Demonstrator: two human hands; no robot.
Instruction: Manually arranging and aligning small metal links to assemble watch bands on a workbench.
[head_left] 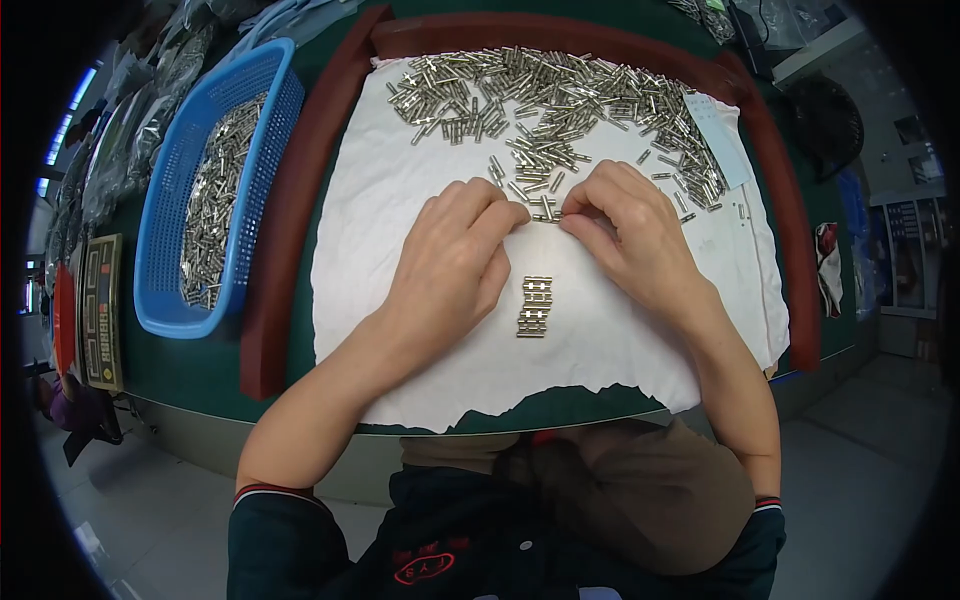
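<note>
Many small silvery metal pins (560,90) lie heaped along the far side of a white cloth (400,200), with loose ones trailing toward the middle. My left hand (455,235) is closed, its fingertips at the left end of a few pins lined up below the heap. From the right, my right hand (630,225) pinches at the other end of those metal pins (545,209); its thumb and index finger meet there. What exactly sits between the fingertips is partly hidden. Nearer to me, between my forearms, a neat column of metal pins (535,306) rests on the cloth.
A dark red wooden frame (325,150) borders the cloth on the left, far and right sides. Left of it stands a blue plastic basket (180,322) holding more metal pins. A pale blue paper slip (715,140) lies at the far right. Bagged items fill the far left.
</note>
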